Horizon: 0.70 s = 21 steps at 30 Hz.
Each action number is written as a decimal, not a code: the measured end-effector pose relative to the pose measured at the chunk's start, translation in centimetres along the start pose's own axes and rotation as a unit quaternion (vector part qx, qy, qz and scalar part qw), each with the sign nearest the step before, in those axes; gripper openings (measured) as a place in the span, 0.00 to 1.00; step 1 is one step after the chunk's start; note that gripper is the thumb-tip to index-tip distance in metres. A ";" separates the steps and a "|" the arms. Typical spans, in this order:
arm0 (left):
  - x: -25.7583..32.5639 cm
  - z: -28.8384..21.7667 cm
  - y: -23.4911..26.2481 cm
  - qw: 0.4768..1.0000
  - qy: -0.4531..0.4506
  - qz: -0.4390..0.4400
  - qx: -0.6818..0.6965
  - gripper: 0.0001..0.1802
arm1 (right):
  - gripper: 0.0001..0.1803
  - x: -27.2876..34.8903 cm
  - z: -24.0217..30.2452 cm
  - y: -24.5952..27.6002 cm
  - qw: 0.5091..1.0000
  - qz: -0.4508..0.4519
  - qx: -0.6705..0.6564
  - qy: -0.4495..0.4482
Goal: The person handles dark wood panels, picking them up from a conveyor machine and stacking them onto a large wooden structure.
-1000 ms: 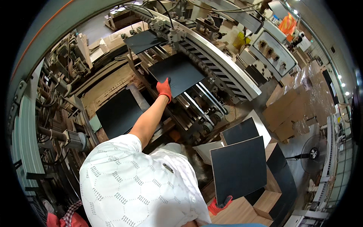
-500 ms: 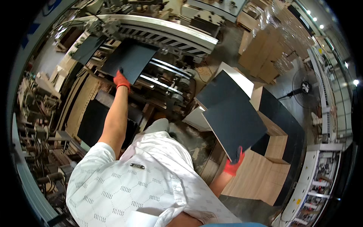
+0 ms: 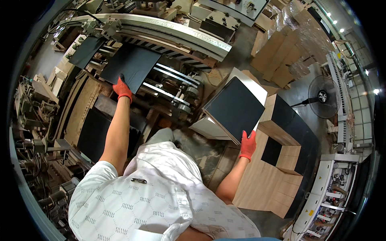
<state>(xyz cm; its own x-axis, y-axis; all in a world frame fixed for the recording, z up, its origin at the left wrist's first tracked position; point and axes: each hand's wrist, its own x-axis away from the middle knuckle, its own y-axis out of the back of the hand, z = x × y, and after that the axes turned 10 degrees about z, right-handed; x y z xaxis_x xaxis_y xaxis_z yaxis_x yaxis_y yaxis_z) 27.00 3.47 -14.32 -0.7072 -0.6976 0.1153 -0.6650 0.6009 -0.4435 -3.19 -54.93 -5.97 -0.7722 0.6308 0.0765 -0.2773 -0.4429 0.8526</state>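
Note:
My left hand, in a red glove with dark fingertips, grips the near edge of a black panel lying on the machine's rails. To the right, my red-gloved right hand is closed on the near corner of another black panel. That panel rests tilted on a stack, lined up with the boards beneath it. A white board sticks out behind the stack. How far the fingers of each hand reach under the panels is hidden.
A metal beam with striped marking crosses the machine at the back. Right of the stack stand wood-grain and black boards. Beyond are a floor fan and plastic-wrapped cardboard. Dark boards lie by my left forearm.
My right hand has moved up and away from me, bringing its black panel back over the stack. The left hand keeps its place on the other panel while the view shifts slightly.

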 end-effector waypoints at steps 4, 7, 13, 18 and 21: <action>7.0 -4.3 -3.7 0.921 -0.128 -0.097 -0.355 0.33 | 0.29 0.6 -1.5 -0.9 0.981 -0.155 0.104 0.046; 13.9 -9.1 -6.8 0.811 -0.288 -0.019 -0.508 0.32 | 0.25 -1.0 -4.7 -1.9 0.980 0.106 -0.156 -0.072; 27.8 -8.2 -12.8 0.765 -0.075 0.586 -0.257 0.28 | 0.11 -0.7 -4.4 -3.1 0.864 0.053 -0.487 -0.116; 31.7 3.1 -18.0 0.611 -0.060 0.668 -0.420 0.41 | 0.09 -0.2 -3.9 -3.5 0.838 0.048 -0.516 -0.172; 32.1 5.3 -20.4 0.566 0.041 0.674 -0.473 0.37 | 0.14 2.0 -2.0 -3.6 0.827 0.067 -0.513 -0.219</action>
<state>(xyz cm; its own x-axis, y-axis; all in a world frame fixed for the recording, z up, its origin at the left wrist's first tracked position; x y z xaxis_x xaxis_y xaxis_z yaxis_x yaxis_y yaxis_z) 19.18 -33.24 -6.24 -0.7082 0.6403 0.2975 0.6885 0.5330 0.4919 -4.86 -53.39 -9.90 -0.6162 0.6028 0.5069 -0.7192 -0.6930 -0.0500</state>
